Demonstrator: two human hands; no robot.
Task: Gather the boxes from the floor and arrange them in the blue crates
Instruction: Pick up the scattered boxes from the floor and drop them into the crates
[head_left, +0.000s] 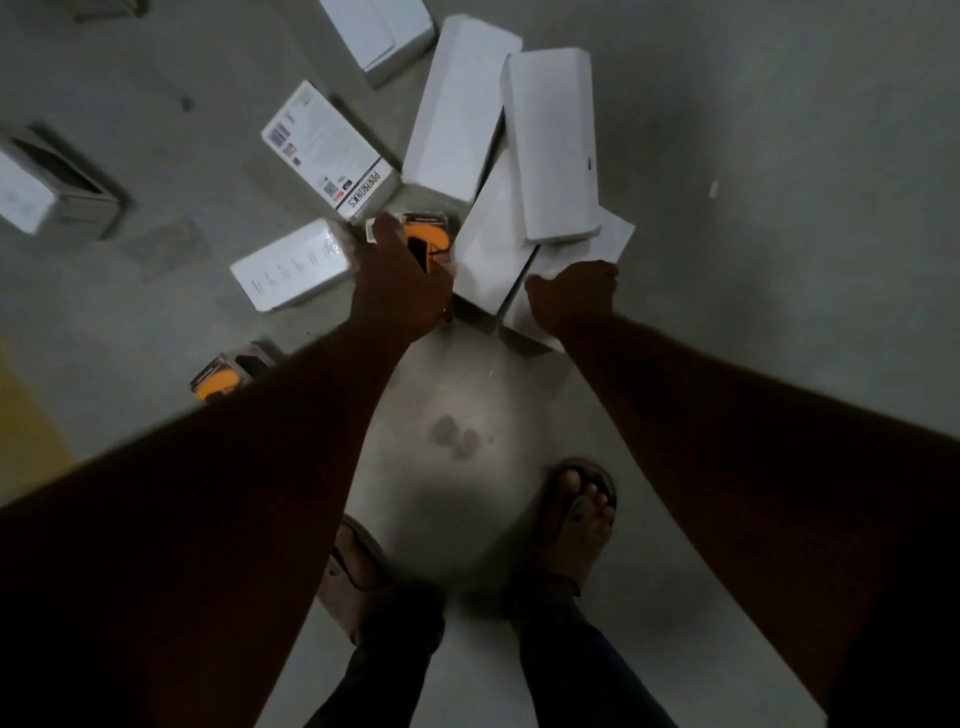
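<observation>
Several white boxes lie scattered on the grey floor ahead of me. My left hand (400, 280) reaches down onto a small orange-and-black packet (431, 236), its fingers curled round the packet's near end. My right hand (574, 296) grips the near end of a long white box (576, 249) at the bottom of a loose pile of long white boxes (553, 145). A printed white box (330, 150) and a plain white box (291, 262) lie left of my left hand. No blue crate is in view.
A second orange packet (223, 376) lies by my left forearm. More white boxes sit at the top (379, 31) and far left (26, 195). My sandalled feet (576, 514) stand on the floor below the pile. A yellow patch (26, 431) marks the left edge.
</observation>
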